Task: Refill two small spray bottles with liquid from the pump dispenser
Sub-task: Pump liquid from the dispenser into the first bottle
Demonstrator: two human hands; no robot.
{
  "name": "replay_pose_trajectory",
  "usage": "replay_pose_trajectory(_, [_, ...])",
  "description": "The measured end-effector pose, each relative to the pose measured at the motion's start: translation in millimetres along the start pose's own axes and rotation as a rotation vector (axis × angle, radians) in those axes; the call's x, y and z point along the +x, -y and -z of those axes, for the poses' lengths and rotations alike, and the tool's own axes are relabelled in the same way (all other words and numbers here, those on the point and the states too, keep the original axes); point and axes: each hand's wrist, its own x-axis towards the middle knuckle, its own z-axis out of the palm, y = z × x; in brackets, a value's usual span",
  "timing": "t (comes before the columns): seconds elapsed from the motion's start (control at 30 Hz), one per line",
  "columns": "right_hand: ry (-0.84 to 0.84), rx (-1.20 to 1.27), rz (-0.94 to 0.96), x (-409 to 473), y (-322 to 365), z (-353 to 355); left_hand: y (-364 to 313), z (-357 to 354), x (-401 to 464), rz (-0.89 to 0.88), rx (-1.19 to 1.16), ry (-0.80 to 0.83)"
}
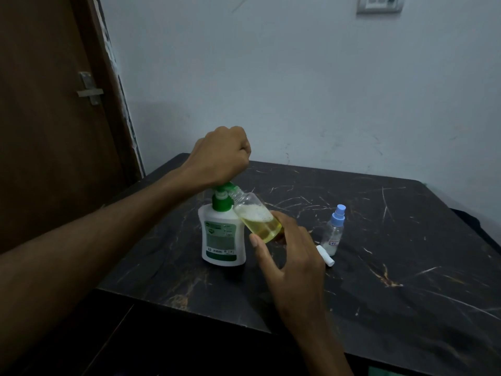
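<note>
**A:** Two hands busy here. Your left hand (pixel 221 156) is balled into a fist, pressing down on the green pump head (pixel 226 189) of the pump dispenser (pixel 222 234), which stands on the dark marbled bench (pixel 379 267).

**B:** And the right?

**A:** Your right hand (pixel 290 256) has its fingers wrapped round the open spray bottle (pixel 257 217), tilted so its neck meets the nozzle. Yellowish liquid with foam on top inside it.

**B:** Other bottle?

**A:** The second spray bottle (pixel 334 230), blue-capped, stands upright just right of your hand, a white sprayer piece (pixel 325 255) lying beside it.
</note>
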Motion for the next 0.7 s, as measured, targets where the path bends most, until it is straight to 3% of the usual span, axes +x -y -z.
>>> replay_pose_trajectory(0.7, [0.019, -0.013, -0.019, 0.7, 0.0, 0.1, -3.9, -1.2, -3.5, -0.012, -0.042, 0.029])
